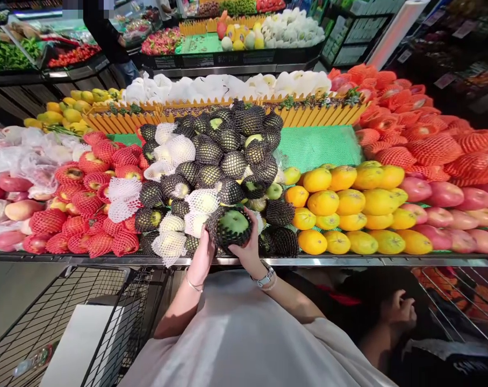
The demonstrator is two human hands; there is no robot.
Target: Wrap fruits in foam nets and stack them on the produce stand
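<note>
Between my two hands is a round green fruit (234, 224) in a black foam net, with a stem dimple on its upward side; it looks like a green apple. My left hand (204, 253) grips its left side and my right hand (250, 242) its right side, fingers curled around it. It is held over the front edge of a pile of similar black-netted fruits (208, 150). Pale fruits in white foam nets (169, 243) lie among them, close to my left hand. The fingertips behind the fruit are partly hidden.
Red-netted fruits (88, 201) lie to the left, yellow-orange fruits (323, 203) and pink apples (439, 192) to the right. A metal shelf edge (349, 262) runs in front. A wire cart (102, 274) stands at lower left. Another person's hand (401, 310) shows at lower right.
</note>
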